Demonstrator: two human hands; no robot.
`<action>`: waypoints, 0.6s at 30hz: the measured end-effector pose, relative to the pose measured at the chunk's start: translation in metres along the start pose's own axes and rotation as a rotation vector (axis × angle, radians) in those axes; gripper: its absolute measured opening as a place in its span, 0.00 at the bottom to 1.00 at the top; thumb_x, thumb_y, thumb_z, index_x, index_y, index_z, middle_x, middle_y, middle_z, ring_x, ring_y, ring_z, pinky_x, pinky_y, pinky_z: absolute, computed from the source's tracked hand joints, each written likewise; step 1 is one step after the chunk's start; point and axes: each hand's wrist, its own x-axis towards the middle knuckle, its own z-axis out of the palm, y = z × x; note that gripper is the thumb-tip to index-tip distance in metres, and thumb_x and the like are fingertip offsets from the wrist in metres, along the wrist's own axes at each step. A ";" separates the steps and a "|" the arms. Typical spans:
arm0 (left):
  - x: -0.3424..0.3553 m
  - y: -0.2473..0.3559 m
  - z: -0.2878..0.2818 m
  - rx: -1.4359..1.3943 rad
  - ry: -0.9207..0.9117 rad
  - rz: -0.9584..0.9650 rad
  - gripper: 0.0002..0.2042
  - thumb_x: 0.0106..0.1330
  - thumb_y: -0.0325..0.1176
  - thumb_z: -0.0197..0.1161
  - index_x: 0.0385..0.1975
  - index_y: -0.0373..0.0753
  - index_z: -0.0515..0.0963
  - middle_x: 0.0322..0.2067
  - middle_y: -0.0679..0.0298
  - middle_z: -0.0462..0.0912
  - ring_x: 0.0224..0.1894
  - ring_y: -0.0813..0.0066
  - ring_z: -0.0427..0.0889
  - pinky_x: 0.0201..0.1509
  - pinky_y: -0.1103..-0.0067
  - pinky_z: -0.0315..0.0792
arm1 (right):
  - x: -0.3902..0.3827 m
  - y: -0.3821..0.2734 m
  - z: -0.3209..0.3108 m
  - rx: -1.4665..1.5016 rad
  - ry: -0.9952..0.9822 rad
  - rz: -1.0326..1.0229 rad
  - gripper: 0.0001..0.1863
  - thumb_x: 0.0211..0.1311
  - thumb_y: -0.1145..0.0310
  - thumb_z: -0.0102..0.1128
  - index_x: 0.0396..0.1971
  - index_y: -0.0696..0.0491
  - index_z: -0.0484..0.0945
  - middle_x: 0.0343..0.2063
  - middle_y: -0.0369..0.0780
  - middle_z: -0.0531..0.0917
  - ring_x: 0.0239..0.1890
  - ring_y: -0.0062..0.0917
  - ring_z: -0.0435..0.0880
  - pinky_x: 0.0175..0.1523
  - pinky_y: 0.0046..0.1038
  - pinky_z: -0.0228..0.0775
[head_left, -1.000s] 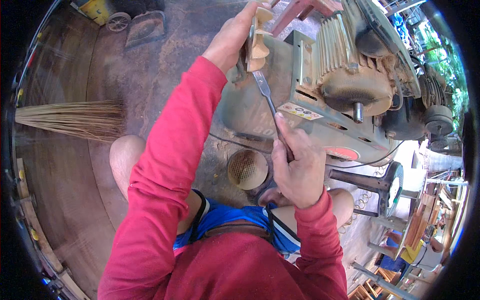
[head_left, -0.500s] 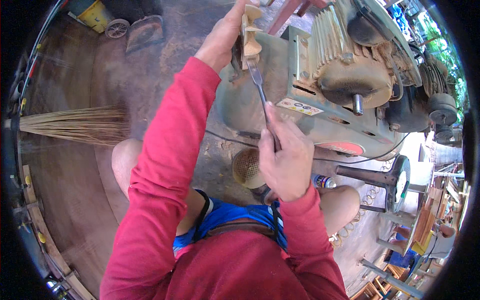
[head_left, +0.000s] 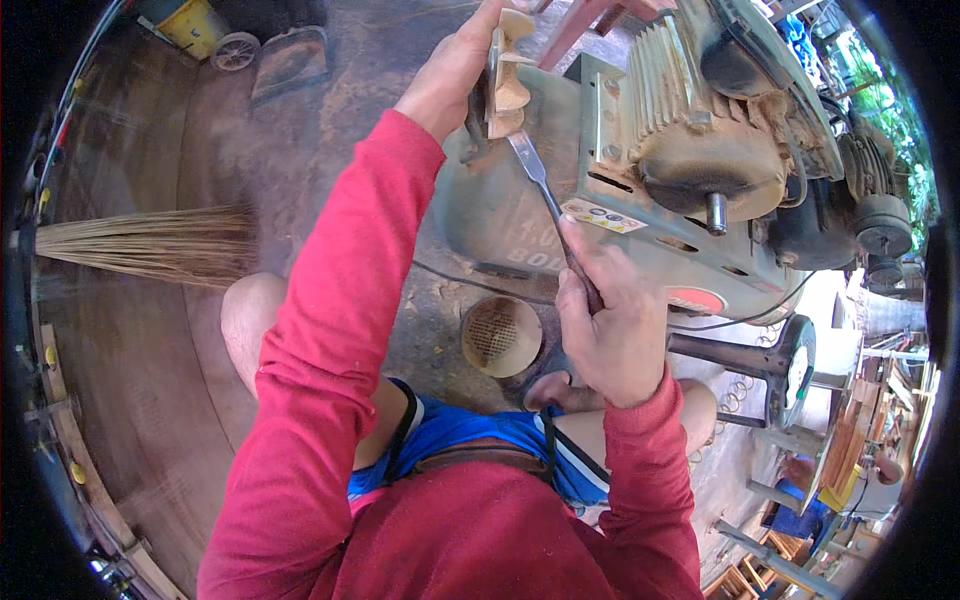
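Note:
My left hand [head_left: 450, 80] grips a tan, dusty piece with curved fins [head_left: 508, 95] along a flat edge, held high over the rear of a grey-green compressor tank [head_left: 480, 210]. My right hand [head_left: 612, 320] is closed round a long dark chisel-like scraper [head_left: 545, 190], index finger along its shaft. Its flat, shiny tip lies just below the piece's lower end; I cannot tell if they touch. To the right is a dust-caked motor [head_left: 712, 170] with a protruding metal shaft. Below the tank a round perforated cup [head_left: 500, 335] sits on the floor beside my bare foot.
A straw broom [head_left: 140, 245] lies left. Behind it are a dustpan [head_left: 290, 65], a wheel and a yellow bucket [head_left: 195, 30]. A red wooden stool [head_left: 580, 25] stands at the back. Right are a dark metal stand [head_left: 730, 355], hose coils, cables and stacked boards [head_left: 860, 430].
Over the last second my right hand and scraper moved up-left toward the piece, then back down and right. My left hand shifted slightly left with the piece.

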 end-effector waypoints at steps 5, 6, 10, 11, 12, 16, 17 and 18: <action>0.001 0.000 -0.002 -0.054 -0.026 -0.024 0.20 0.67 0.58 0.65 0.40 0.48 0.78 0.30 0.69 0.77 0.30 0.76 0.79 0.34 0.75 0.75 | 0.005 0.006 0.003 0.055 0.000 -0.037 0.27 0.57 0.82 0.61 0.59 0.56 0.81 0.26 0.48 0.79 0.26 0.44 0.81 0.33 0.42 0.73; 0.001 0.000 -0.002 -0.055 -0.026 -0.023 0.20 0.67 0.58 0.65 0.40 0.48 0.78 0.30 0.69 0.77 0.30 0.76 0.79 0.34 0.75 0.75 | 0.006 0.006 0.001 0.055 -0.001 -0.037 0.27 0.57 0.82 0.61 0.59 0.56 0.81 0.26 0.48 0.79 0.26 0.44 0.81 0.33 0.42 0.73; -0.002 -0.001 0.000 -0.046 -0.007 0.014 0.20 0.66 0.59 0.66 0.40 0.48 0.78 0.31 0.70 0.76 0.31 0.76 0.78 0.35 0.75 0.74 | 0.019 -0.002 -0.012 0.009 -0.078 -0.059 0.25 0.56 0.82 0.61 0.57 0.59 0.81 0.27 0.48 0.81 0.28 0.44 0.82 0.36 0.42 0.75; -0.002 0.000 0.001 -0.034 0.012 0.011 0.20 0.65 0.59 0.66 0.40 0.48 0.78 0.31 0.70 0.76 0.31 0.77 0.77 0.35 0.76 0.73 | 0.021 -0.003 -0.015 -0.048 -0.127 -0.068 0.25 0.56 0.81 0.60 0.57 0.60 0.81 0.27 0.49 0.81 0.28 0.44 0.83 0.37 0.42 0.75; -0.003 0.000 0.001 -0.034 0.010 0.008 0.20 0.65 0.59 0.66 0.40 0.48 0.78 0.31 0.70 0.76 0.31 0.77 0.77 0.35 0.76 0.73 | 0.020 -0.002 -0.012 -0.047 -0.126 -0.064 0.25 0.56 0.81 0.60 0.57 0.60 0.81 0.27 0.49 0.81 0.28 0.44 0.83 0.37 0.42 0.75; -0.004 0.002 0.001 -0.011 0.037 -0.002 0.21 0.64 0.60 0.66 0.41 0.47 0.78 0.32 0.70 0.75 0.32 0.76 0.76 0.35 0.75 0.73 | 0.012 0.003 0.011 0.062 0.007 -0.081 0.25 0.56 0.81 0.60 0.56 0.60 0.82 0.26 0.50 0.81 0.27 0.46 0.82 0.36 0.44 0.74; -0.002 0.001 0.001 -0.013 0.029 0.005 0.22 0.64 0.60 0.66 0.41 0.47 0.78 0.32 0.70 0.75 0.32 0.75 0.76 0.35 0.75 0.73 | 0.010 0.002 0.015 0.075 0.014 -0.048 0.25 0.56 0.81 0.60 0.57 0.60 0.82 0.27 0.50 0.81 0.26 0.46 0.81 0.35 0.44 0.74; -0.001 -0.001 0.003 -0.012 0.023 0.002 0.22 0.64 0.60 0.66 0.41 0.47 0.78 0.32 0.70 0.75 0.32 0.75 0.76 0.35 0.75 0.73 | 0.007 0.000 0.018 0.074 0.019 -0.044 0.25 0.56 0.81 0.60 0.57 0.60 0.82 0.27 0.50 0.81 0.26 0.46 0.81 0.35 0.44 0.74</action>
